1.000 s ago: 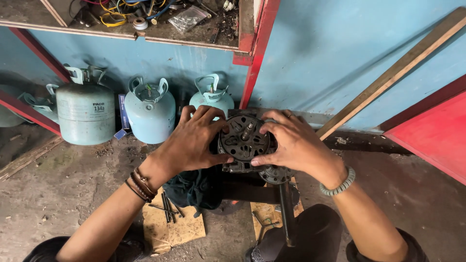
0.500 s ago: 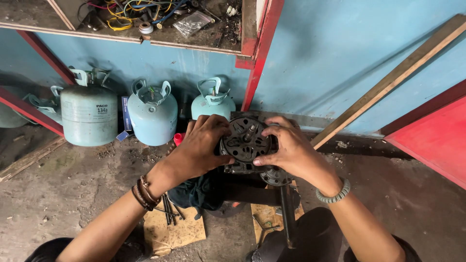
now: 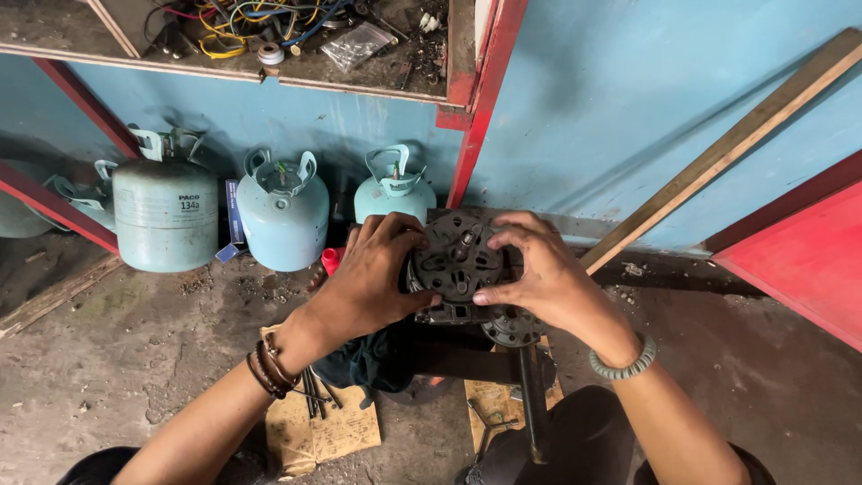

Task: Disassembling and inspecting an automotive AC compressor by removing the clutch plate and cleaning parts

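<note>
Head view looks down on both my hands clamped on a motor (image 3: 456,265) — a dark round metal casting with slotted vents and a short shaft stub at its centre. It sits low in front of me on a dark stand (image 3: 467,359) over the concrete floor (image 3: 135,359), just ahead of three pale blue gas cylinders (image 3: 280,216) against the blue wall. My left hand (image 3: 368,283) wraps the left rim, fingers curled over the top edge; my right hand (image 3: 539,274) covers the right side, thumb pressed on the face. I judge it heavy and rigid, greasy enough to slip, so the outer rim is the place to grip — not the shaft or the vent ribs, which look sharp-edged. A second, smaller slotted disc (image 3: 512,325) shows just under my right palm. Rods (image 3: 314,395) lie on cardboard (image 3: 319,431) below.
</note>
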